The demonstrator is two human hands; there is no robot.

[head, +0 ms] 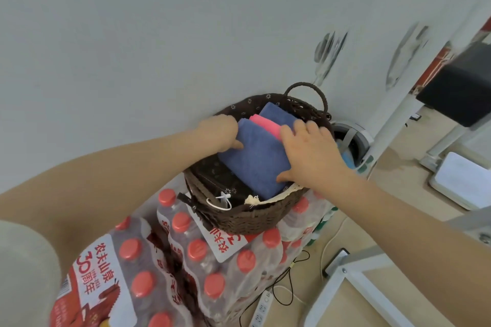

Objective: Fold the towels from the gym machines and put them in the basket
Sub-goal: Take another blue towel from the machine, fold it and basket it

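Shrink-wrapped water bottles [148, 268] fill the foreground, carrying the wicker basket [252, 216]. Left hand [220, 133] grips the folded blue towel's [255, 159] left edge, fingers tucked under; right hand [310, 154] pinches its right edge. It's halfway into the basket, against a pink towel [265, 123] and another blue one. Soft, light, likely to unfold, so hold both edges. Basket bottom's hidden.

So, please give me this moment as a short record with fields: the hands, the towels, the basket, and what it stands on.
left hand: holds front blue towel's left edge
right hand: grips its right edge
front blue towel: folded, going into basket
other towels: pink towel, back blue towel behind it
basket: brown wicker, dark lining
support: packs of water bottles
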